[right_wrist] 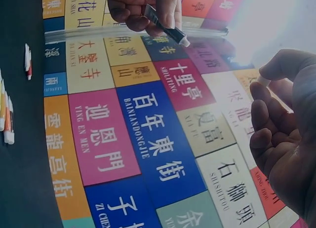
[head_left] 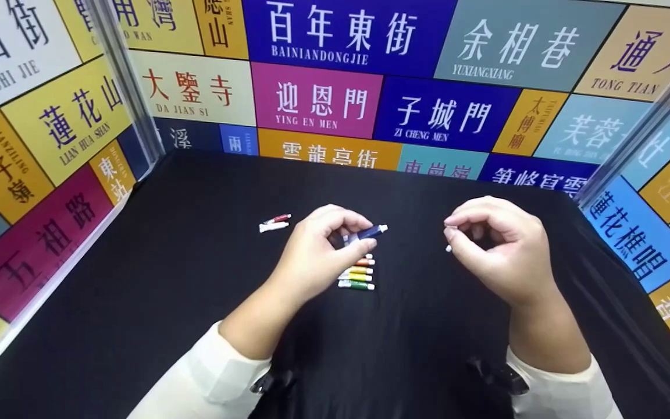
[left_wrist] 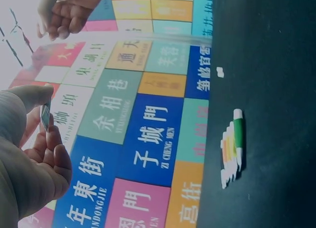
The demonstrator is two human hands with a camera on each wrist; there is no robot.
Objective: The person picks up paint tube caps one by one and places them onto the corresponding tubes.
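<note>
My left hand (head_left: 326, 244) pinches a dark blue paint tube (head_left: 368, 233) between thumb and fingers. Its white-tipped end points right, and the tube shows dark in the right wrist view (right_wrist: 165, 25). Off to the right, my right hand (head_left: 501, 250) is raised with thumb and forefinger together on a small white piece, like a tube cap (right_wrist: 263, 81). Below the left hand lies a row of paint tubes, with a green tube (head_left: 357, 285) nearest me and yellow and orange ones (head_left: 363, 262) beyond it. The hand partly hides that row.
A red tube (head_left: 278, 219) and a white tube (head_left: 274, 227) lie apart, left of the row. Another small white piece (left_wrist: 220, 72) lies on the black tablecloth (head_left: 137, 279) under the right hand. Panels with colourful printed signs (head_left: 317, 99) wall in the table's back and sides.
</note>
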